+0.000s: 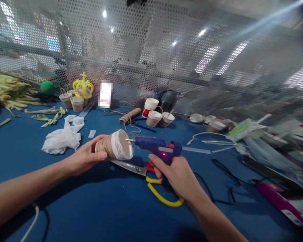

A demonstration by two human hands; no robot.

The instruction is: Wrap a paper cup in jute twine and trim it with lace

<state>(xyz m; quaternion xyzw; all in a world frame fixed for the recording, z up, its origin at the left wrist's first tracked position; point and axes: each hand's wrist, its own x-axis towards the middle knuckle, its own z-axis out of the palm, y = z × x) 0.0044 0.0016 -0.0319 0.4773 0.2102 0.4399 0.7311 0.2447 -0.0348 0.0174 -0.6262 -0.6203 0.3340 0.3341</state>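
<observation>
My left hand (87,156) is wrapped round a paper cup (106,147) covered in brown twine, with white lace at its rim. The cup lies tilted on its side, its open mouth facing right. In my right hand (175,171) is a blue hot glue gun (151,144) with a red light lit on its side. The gun's metal nozzle points left, at the cup's rim; whether it touches I cannot tell. A clear glue stick (195,150) sticks out of the gun's back. Beneath both hands lie scissors (164,198) with yellow and red handles.
White lace (62,139) lies bunched at left, near twine-wrapped cups (77,104) and a yellow crown (83,88). A twine roll (130,116) and more cups (154,118) stand at the back. A purple power strip (280,201) and black cord (226,173) lie at right.
</observation>
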